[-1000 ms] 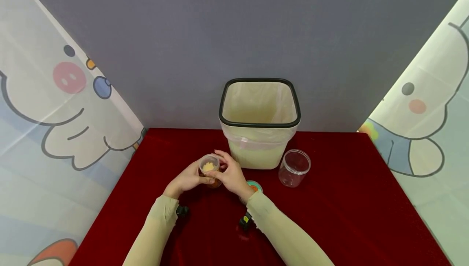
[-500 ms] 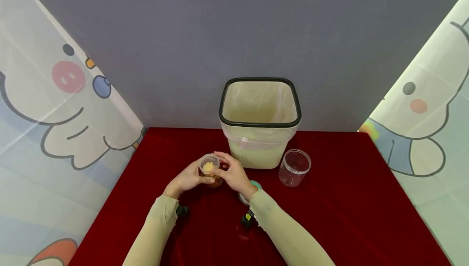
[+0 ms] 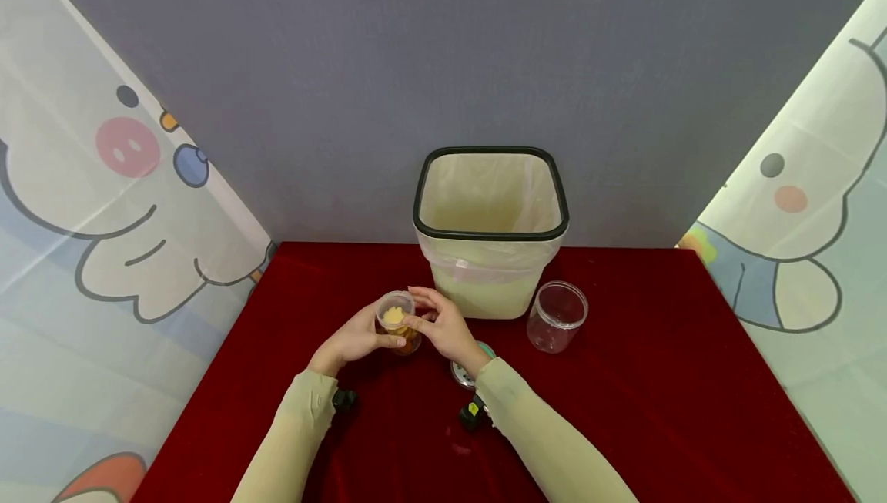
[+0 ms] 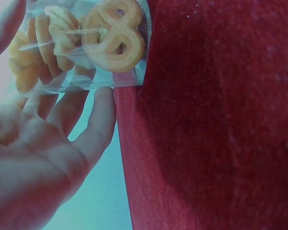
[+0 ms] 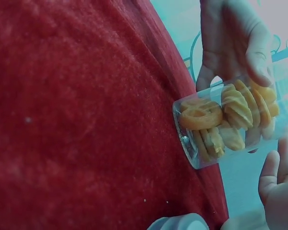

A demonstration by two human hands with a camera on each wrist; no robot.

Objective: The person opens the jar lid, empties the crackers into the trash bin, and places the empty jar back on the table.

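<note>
My left hand [image 3: 355, 337] grips a small clear jar [image 3: 398, 324] of golden cookies, its thumb across the front of the jar. A pale, flower-shaped cookie [image 3: 394, 315] shows through the top. My right hand [image 3: 446, 331] reaches in from the right, with its thumb on the near side at the rim and its fingers at the far side. Pretzel and ridged cookies [image 5: 236, 109] fill the jar in the right wrist view, with the right fingers [image 5: 270, 175] close to the top end. In the left wrist view, the left hand [image 4: 43, 148] lies along the jar wall.
A cream bin [image 3: 490, 280] with a black rim and liner stands behind the hands. To the right is a larger clear jar [image 3: 557, 318], with no lid on it. A round teal-edged thing [image 3: 462, 374] lies partly under the right wrist. Red cloth [image 3: 658, 380] covers the table.
The right thumb has slid rightward along the front of the jar rim, and the right wrist has shifted slightly right. The left hand and jar have stayed in place.
</note>
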